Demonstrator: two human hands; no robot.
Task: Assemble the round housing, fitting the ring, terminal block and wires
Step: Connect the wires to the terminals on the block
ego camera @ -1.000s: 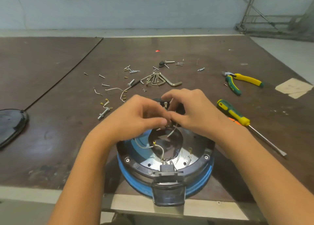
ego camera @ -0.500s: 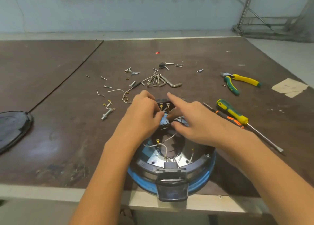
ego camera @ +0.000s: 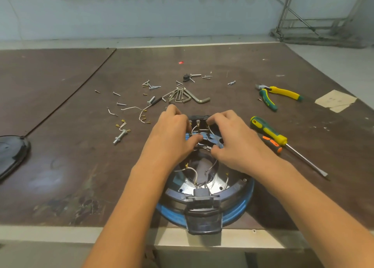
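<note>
The round housing [ego camera: 238, 205], blue-rimmed with a black ring and a shiny metal inside, sits at the table's near edge, its black latch toward me. A black terminal block [ego camera: 197, 120] with brass terminals stands at its far side, white wires [ego camera: 193, 171] running from it into the housing. My left hand [ego camera: 172, 134] grips the block's left end, fingers curled over it, thumb toward the middle. My right hand [ego camera: 232, 138] holds the block's right end, thumb and fingers curled near a wire.
Loose screws, bolts and wire pieces [ego camera: 139, 114] lie left of the block, with hex keys [ego camera: 182, 96] beyond. A green-yellow screwdriver [ego camera: 271, 135] and an orange-black one [ego camera: 272, 144] lie right, pliers [ego camera: 273, 94] farther back. A black lid [ego camera: 12, 154] rests at the left edge.
Both hands moved from over the housing's middle to its far side and took hold of the terminal block's two ends. The view tilted slightly.
</note>
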